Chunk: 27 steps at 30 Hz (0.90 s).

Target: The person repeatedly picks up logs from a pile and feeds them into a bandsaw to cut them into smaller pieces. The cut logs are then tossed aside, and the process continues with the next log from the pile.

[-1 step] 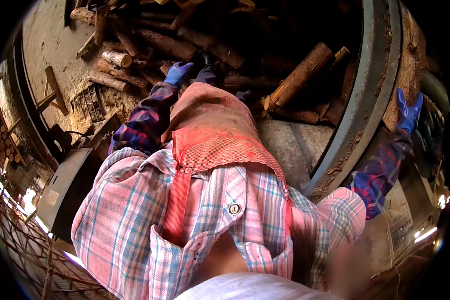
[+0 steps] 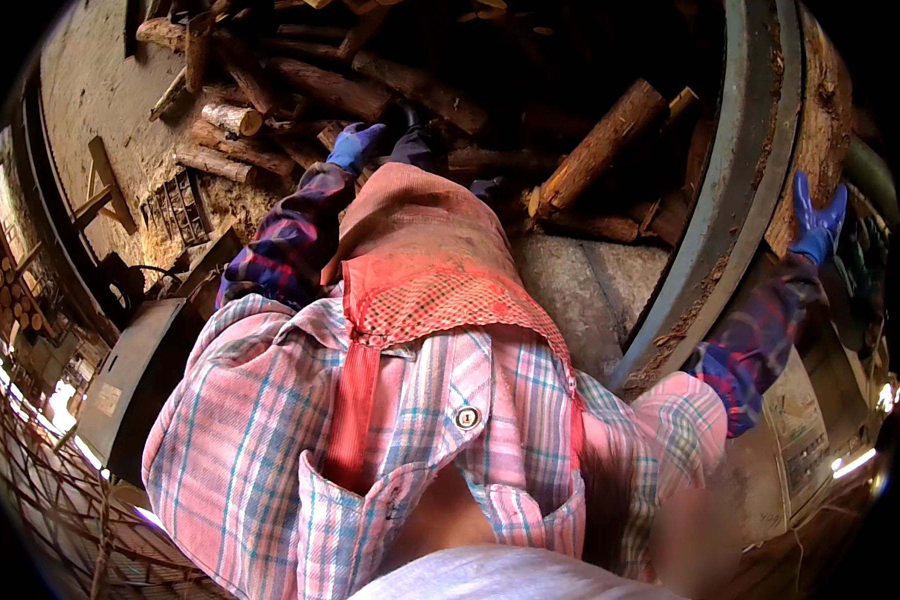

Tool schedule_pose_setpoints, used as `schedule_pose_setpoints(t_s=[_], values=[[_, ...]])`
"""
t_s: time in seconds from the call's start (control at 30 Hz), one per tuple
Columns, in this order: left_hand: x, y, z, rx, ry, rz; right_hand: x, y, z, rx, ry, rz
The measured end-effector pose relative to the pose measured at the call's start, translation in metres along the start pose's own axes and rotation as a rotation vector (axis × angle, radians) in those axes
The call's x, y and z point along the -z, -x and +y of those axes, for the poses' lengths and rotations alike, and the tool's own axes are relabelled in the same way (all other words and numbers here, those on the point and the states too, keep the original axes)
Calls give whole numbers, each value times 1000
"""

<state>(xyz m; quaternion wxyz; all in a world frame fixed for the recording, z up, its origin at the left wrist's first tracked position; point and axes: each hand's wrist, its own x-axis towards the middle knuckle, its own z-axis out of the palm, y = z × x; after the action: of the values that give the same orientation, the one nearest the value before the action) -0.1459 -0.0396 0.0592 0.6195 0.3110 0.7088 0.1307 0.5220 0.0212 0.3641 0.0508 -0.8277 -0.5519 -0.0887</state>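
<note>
My right hand (image 2: 818, 222), in a blue glove, lies at the near end of a long log (image 2: 821, 120) with bark, on the far right. Its fingers and thumb are spread, and nothing is in its grasp. On the left, my left hand (image 2: 357, 148), also gloved in blue, is beside my dark-clothed leg, close to the piled logs (image 2: 332, 90). Its fingers look loosely bent and partly apart, with no held thing showing. A curved grey metal beam (image 2: 735, 200) runs between my body and the long log.
A thick cut log (image 2: 600, 150) leans tilted over other logs ahead. Beside my left arm stands a metal box (image 2: 135, 375). A wooden piece (image 2: 110, 185) leans at the left near a small dark grate (image 2: 177, 207). Stacked round logs (image 2: 0, 270) show at the far left.
My right hand and forearm have shifted very slightly, with the fingers a little farther forward along the log. My left hand stays in about the same place.
</note>
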Motion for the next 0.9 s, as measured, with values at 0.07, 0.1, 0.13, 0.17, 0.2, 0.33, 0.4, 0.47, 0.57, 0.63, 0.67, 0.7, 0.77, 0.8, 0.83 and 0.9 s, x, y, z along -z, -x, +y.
schedule_pose_setpoints(t_s=[0.07, 0.1, 0.13, 0.17, 0.2, 0.33, 0.4, 0.47, 0.57, 0.63, 0.67, 0.7, 0.77, 0.8, 0.83, 0.9], values=[[-9, 6, 10, 46, 154, -80, 1, 26, -35, 75, -192, 140], [-13, 8, 17, 54, 130, -68, -1, 43, -61, 109, -292, 212], [-20, 7, 25, 60, 105, -66, 0, 68, -103, 93, -454, 267], [-25, 5, 28, 66, 79, -63, -3, 95, -137, 78, -616, 323], [-23, -4, 15, 9, 118, -133, -14, 109, -152, 98, -608, 223], [-33, 10, 29, 55, 215, -182, -106, 220, -162, -79, -872, -198], [-38, -4, 4, 44, 210, -111, -146, 295, -162, -532, -1106, -568], [-33, -14, -7, 70, 138, -135, -193, 377, -126, -503, -967, -1028], [-33, -24, -30, 110, 185, -179, -203, 445, -102, -760, -1084, -1152], [-35, -25, -32, 126, 158, -167, -194, 456, -96, -1166, -1324, -1178], [-37, -24, -31, 137, 142, -165, -207, 475, -79, -1283, -1339, -1141], [-37, -21, -31, 154, 134, -162, -227, 503, -49, -1399, -1340, -1106], [-42, -15, -18, 191, 90, -138, -239, 507, -42, -1495, -1297, -1039], [-46, -16, -19, 180, 90, -120, -235, 483, -57, -1469, -1247, -1013], [-49, -15, -21, 173, 95, -104, -221, 450, -74, -1443, -1190, -988], [-61, -7, -3, 205, 70, -81, -221, 421, -85, -1396, -1199, -992]])
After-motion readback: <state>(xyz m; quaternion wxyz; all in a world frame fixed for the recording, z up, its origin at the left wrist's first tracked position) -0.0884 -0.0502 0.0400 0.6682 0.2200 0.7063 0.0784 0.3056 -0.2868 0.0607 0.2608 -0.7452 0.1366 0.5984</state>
